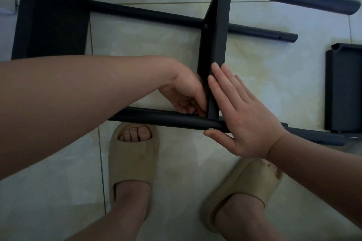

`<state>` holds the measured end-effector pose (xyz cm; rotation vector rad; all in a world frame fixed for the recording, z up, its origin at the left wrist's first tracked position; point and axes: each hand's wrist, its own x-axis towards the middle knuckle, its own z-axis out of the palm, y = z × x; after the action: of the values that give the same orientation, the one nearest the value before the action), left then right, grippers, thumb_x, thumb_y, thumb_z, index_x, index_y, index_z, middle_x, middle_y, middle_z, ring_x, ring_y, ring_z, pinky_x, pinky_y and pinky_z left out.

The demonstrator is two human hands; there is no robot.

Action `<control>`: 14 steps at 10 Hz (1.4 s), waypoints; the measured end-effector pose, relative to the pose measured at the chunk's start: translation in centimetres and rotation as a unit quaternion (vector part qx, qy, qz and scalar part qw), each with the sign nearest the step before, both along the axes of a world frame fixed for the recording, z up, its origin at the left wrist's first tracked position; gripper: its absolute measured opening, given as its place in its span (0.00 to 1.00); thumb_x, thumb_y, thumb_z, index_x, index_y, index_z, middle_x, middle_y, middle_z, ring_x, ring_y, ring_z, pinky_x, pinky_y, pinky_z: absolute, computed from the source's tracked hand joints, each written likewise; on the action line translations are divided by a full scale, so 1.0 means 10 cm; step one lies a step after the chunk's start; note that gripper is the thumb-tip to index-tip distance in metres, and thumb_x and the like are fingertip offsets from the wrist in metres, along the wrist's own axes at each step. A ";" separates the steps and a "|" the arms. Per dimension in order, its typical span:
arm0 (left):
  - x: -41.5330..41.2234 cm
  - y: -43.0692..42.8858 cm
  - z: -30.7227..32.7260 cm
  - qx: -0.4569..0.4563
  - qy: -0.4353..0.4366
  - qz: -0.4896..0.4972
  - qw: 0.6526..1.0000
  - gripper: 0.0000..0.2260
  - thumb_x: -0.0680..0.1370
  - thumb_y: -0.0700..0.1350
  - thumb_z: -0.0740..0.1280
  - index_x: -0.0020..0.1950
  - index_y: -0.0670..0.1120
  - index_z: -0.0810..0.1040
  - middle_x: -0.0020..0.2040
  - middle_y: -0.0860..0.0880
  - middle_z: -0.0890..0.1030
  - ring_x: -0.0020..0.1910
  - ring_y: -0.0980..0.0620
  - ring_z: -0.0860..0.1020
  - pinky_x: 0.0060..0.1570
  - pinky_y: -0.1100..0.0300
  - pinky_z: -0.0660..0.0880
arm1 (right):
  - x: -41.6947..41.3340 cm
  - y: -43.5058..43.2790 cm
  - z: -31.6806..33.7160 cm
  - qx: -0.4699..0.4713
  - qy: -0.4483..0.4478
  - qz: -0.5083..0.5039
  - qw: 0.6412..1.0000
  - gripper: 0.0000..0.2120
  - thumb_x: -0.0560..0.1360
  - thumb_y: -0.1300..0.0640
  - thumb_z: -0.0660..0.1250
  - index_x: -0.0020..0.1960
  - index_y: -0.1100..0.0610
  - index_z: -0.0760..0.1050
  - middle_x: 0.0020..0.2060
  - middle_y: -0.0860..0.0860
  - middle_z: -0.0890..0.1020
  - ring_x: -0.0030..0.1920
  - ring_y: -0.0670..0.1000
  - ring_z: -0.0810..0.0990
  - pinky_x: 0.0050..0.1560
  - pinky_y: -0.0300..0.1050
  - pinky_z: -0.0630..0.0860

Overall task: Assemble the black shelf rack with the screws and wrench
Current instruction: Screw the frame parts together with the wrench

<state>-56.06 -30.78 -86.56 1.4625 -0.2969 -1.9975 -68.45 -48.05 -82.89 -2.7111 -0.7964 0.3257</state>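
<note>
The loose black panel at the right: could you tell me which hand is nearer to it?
Right. The right hand lies flat against the crosspiece, apart from the panel; the left hand is beyond that crosspiece.

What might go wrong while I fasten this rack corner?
The left hand pinches what looks like a small fastener at the joint; it may slip and roll away.
The right hand only presses flat on the shelf panel, so it may shift.
Bare toes sit just below the near tube.
</note>
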 end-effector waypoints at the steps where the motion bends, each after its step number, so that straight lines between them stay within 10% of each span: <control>1: -0.01 -0.01 -0.02 -0.006 0.004 0.018 1.000 0.05 0.79 0.37 0.66 0.46 0.44 0.80 0.36 0.52 0.80 0.34 0.57 0.74 0.36 0.67 0.74 | 0.00 0.00 0.00 0.001 0.001 -0.001 1.000 0.44 0.81 0.36 0.56 0.81 0.66 0.48 0.82 0.62 0.47 0.82 0.62 0.45 0.77 0.66 0.57; 14: -0.01 0.06 -0.03 0.017 0.059 0.025 0.998 0.06 0.79 0.40 0.65 0.53 0.45 0.81 0.42 0.51 0.81 0.40 0.54 0.75 0.49 0.59 0.73 | 0.00 0.00 -0.02 0.001 -0.004 0.002 1.000 0.44 0.81 0.36 0.57 0.81 0.66 0.49 0.82 0.62 0.48 0.82 0.62 0.45 0.77 0.66 0.57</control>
<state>-56.13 -30.15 -86.83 1.3539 -0.1741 -2.0476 -68.47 -48.08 -83.08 -2.7105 -0.8034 0.3144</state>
